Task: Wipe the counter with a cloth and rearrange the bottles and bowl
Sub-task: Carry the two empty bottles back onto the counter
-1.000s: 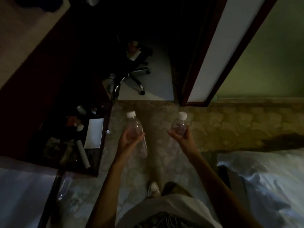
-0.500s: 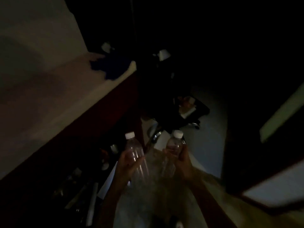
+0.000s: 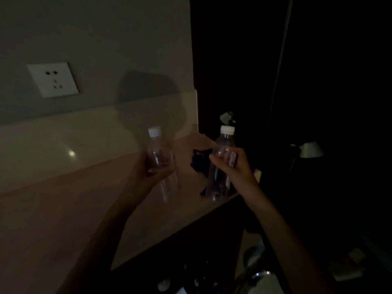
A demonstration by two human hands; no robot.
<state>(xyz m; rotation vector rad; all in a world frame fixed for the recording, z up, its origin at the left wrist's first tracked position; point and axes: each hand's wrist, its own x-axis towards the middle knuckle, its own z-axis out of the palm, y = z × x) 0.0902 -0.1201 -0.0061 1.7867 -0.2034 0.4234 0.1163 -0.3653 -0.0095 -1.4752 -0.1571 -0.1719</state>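
The room is dim. My left hand (image 3: 146, 170) grips a clear plastic bottle with a white cap (image 3: 160, 153), held upright above the pale counter (image 3: 63, 209). My right hand (image 3: 233, 166) grips a second clear white-capped bottle (image 3: 224, 145) over the counter's right end. A dark cloth (image 3: 199, 160) lies crumpled on the counter between and behind the two bottles. No bowl is visible.
A white wall socket (image 3: 53, 79) sits on the wall above the counter's backsplash. A desk lamp (image 3: 309, 149) stands in the dark at the right. Below the counter's front edge lie a shelf of small items (image 3: 180, 281) and a chair base (image 3: 258, 274).
My view has swung up from the floor to the counter and wall. Both hands have carried their bottles up over the counter's right end.
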